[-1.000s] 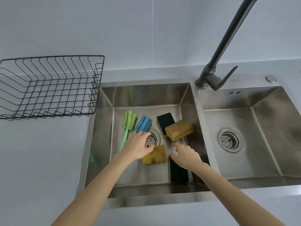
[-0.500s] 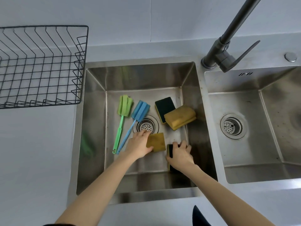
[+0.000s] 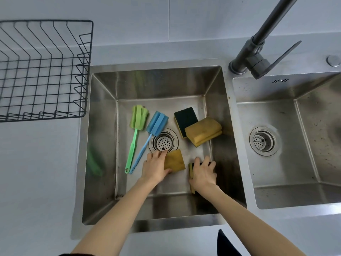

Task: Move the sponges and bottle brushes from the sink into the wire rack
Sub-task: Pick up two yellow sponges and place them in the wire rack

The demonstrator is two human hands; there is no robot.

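Yellow sponge [image 3: 175,160], stained, gripped by the left hand [image 3: 154,167].

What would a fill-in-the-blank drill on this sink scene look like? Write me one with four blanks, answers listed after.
1. The left hand grips a ____ sponge beside the drain.
2. The two bottle brushes are green and ____.
3. The wire rack holds ____ sponges.
4. The sponges all lie in the ____ sink basin.

Missing words: yellow; blue; no; left
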